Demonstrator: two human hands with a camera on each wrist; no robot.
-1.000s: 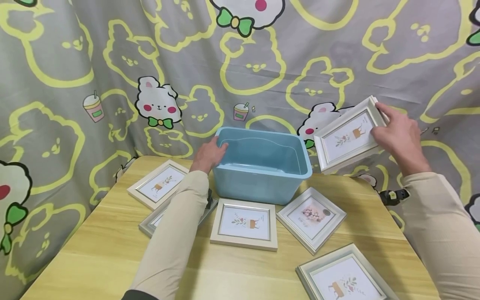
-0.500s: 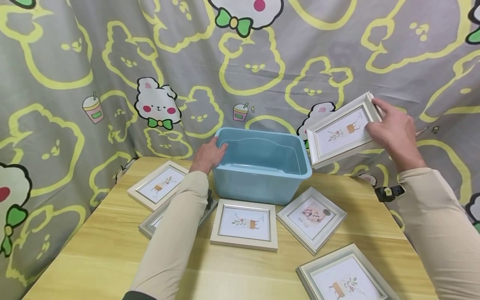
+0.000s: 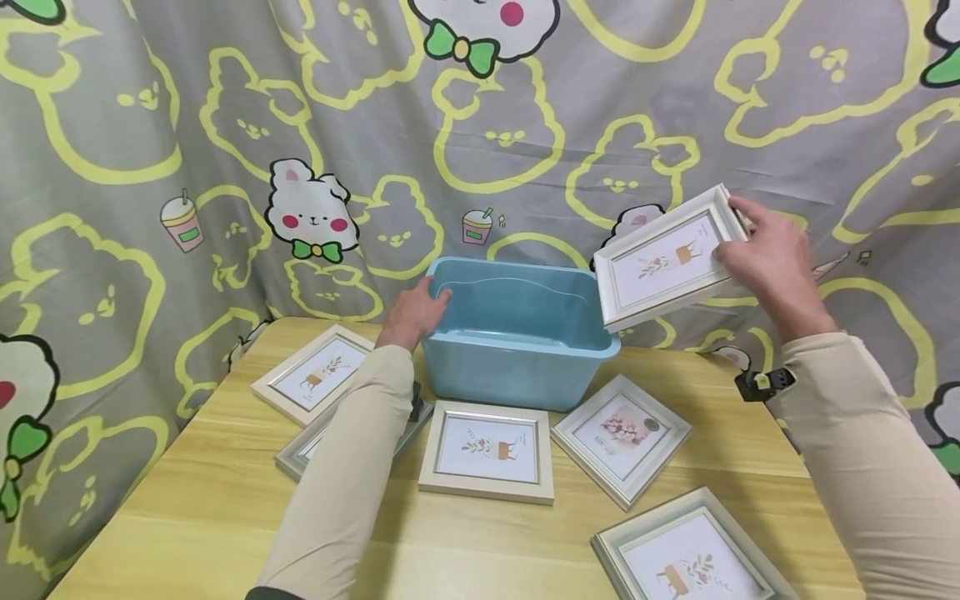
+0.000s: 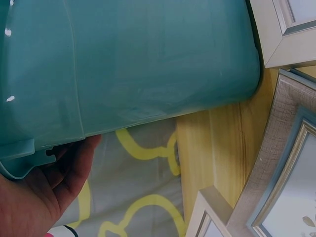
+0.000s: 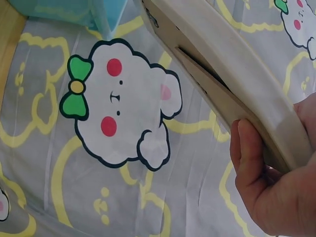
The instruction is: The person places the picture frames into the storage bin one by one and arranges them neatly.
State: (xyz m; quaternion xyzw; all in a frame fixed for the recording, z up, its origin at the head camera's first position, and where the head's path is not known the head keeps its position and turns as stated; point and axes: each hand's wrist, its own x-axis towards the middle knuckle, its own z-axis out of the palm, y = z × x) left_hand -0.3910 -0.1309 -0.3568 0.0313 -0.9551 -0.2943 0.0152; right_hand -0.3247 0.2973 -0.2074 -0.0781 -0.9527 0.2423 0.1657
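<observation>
- White photo frame (image 3: 663, 260): raised at the blue bin's (image 3: 513, 367) right end, long axis sloping leftward and down from the grip; moulded border, leafy drawing (image 3: 670, 258) inside.
- Right hand (image 3: 776, 258), the nearer one: pinches the frame's right end.
- Left hand (image 3: 415, 312): grips the bin's left rim.
- Any gap between frame and bin: cannot tell.

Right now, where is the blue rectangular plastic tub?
In the head view, the tub stands centrally near the far edge of the wooden table, the left hand gripping its left rim, the held white rectangular picture frame partly hiding its right end.
</observation>
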